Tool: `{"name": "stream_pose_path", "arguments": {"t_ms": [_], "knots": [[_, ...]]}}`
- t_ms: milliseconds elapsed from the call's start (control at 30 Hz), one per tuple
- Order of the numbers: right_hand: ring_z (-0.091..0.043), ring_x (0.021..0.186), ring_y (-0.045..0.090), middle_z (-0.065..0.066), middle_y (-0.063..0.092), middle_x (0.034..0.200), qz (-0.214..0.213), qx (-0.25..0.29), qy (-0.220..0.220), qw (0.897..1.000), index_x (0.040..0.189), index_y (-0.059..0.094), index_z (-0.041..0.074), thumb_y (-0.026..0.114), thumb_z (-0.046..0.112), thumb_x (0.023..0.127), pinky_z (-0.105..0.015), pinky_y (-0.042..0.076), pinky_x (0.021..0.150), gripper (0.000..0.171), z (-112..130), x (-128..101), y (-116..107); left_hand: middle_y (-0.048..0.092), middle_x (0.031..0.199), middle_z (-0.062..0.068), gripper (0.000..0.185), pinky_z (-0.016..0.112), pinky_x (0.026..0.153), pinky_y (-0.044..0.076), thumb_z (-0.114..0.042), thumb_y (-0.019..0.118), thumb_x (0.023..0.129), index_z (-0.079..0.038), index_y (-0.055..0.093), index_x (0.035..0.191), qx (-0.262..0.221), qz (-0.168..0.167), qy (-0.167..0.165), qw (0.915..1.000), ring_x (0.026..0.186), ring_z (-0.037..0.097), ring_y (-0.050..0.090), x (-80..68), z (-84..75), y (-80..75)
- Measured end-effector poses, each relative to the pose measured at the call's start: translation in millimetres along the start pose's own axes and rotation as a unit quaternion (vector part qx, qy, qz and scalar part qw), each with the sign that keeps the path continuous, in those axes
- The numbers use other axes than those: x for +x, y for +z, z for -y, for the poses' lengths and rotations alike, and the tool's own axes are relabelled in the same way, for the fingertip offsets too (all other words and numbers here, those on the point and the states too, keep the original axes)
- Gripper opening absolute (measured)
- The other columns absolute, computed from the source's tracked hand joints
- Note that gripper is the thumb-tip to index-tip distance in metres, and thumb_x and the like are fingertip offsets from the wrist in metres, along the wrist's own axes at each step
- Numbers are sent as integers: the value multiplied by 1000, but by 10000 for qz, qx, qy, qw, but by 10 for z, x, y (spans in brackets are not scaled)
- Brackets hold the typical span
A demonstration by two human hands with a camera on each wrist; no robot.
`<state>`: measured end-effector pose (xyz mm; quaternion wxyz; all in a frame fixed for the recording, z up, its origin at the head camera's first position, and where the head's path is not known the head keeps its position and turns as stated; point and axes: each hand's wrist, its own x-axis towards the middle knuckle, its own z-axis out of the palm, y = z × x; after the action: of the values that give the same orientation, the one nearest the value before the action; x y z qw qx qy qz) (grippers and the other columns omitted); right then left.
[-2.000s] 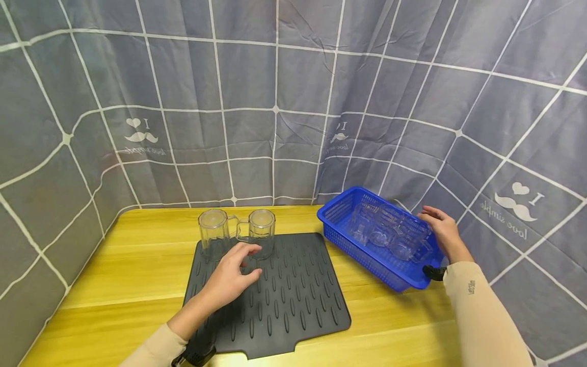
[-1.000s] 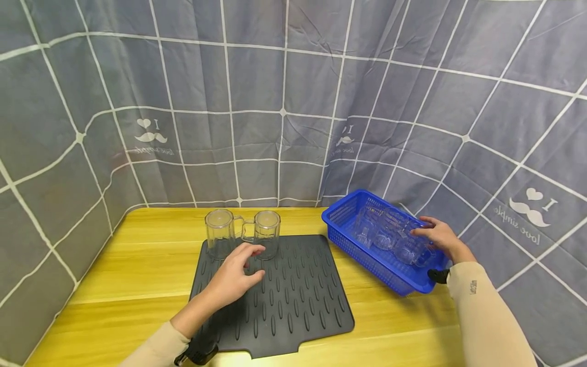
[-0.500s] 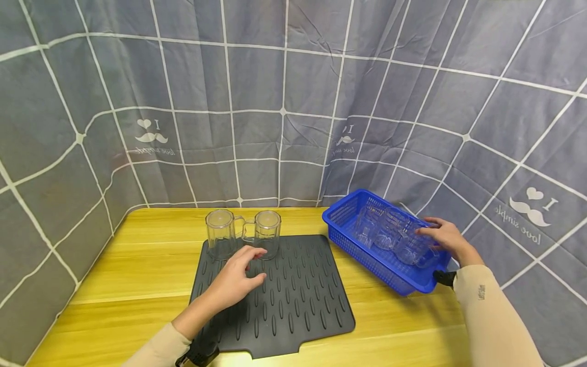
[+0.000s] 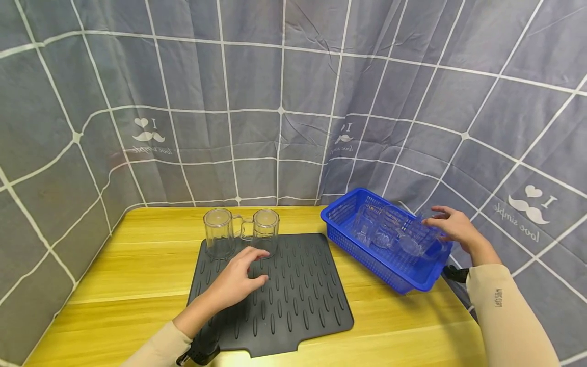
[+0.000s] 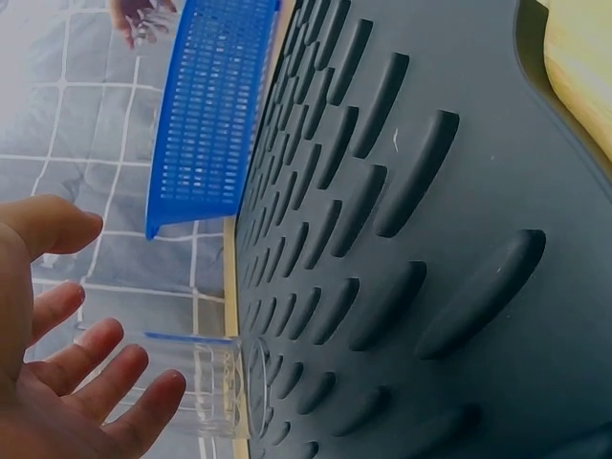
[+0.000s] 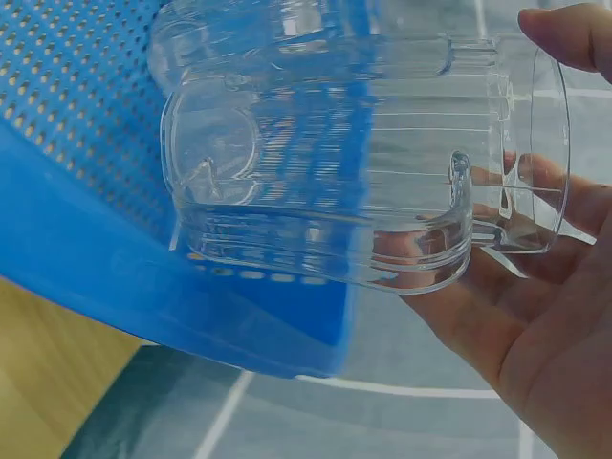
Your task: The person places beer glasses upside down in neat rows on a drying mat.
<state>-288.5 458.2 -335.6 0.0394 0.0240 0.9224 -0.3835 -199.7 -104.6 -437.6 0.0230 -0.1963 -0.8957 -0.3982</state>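
Note:
My right hand [image 4: 456, 229] grips a clear glass mug [image 6: 325, 163] at its rim end, thumb on one side and fingers on the other. That mug leans over the end of the blue plastic basket [image 4: 362, 260], its base inside. Beside it in the basket lie other glass mugs [image 4: 384, 235]. My left hand [image 4: 238, 278] hovers over the dark ribbed drying mat [image 4: 298, 290], fingers loosely bent and holding nothing. Two glass mugs stand at the mat's far left, one at the corner [image 4: 219, 234] and one beside it [image 4: 266, 229], handles facing each other.
The mat lies on a yellow wood-grain table [image 4: 124, 275], with the basket standing at an angle to its right. A grey curtain with a white grid [image 4: 252, 132] hangs behind the table and along both sides.
My right hand has moved from above the basket's mugs slightly right and now lifts and tilts one mug by its rim. My left hand and the mugs on the mat keep their places.

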Motion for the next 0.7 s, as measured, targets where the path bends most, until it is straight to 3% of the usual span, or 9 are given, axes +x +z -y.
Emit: {"name": "stream_pose_path", "arguments": {"t_ms": [167, 333, 500, 700], "knots": [[-48, 122, 54, -38, 40, 147, -197, -255, -215, 9993, 157, 26, -3, 66, 42, 96, -43, 60, 81, 86, 99, -48, -57, 55, 132, -8, 49, 31, 75, 44, -27, 75, 91, -29, 57, 137, -15, 20, -14, 10000, 91, 17, 52, -14, -12, -2], [-24, 99, 65, -36, 46, 143, -467, -519, -486, 9964, 155, 31, -2, 70, 40, 94, -28, 57, 71, 83, 237, -97, -102, 56, 132, -5, 50, 33, 74, 43, -27, 75, 90, -28, 57, 137, -59, 34, -18, 10000, 93, 24, 54, -26, -7, 9], [3, 86, 59, -34, 49, 141, -714, -574, -797, 9926, 154, 35, 0, 72, 38, 93, -26, 57, 69, 81, 438, -205, -157, 56, 132, -6, 49, 33, 76, 44, -27, 76, 90, -28, 58, 136, -49, 7, 18, 10000, 94, 21, 54, -22, 0, 19], [18, 86, 51, -30, 51, 139, -920, -557, -1198, 9869, 153, 39, 3, 74, 36, 92, -24, 56, 68, 77, 674, -317, -174, 56, 132, -5, 50, 32, 76, 44, -27, 76, 90, -28, 58, 136, -59, 16, 22, 10000, 94, 22, 54, -17, -1, 21]]}}
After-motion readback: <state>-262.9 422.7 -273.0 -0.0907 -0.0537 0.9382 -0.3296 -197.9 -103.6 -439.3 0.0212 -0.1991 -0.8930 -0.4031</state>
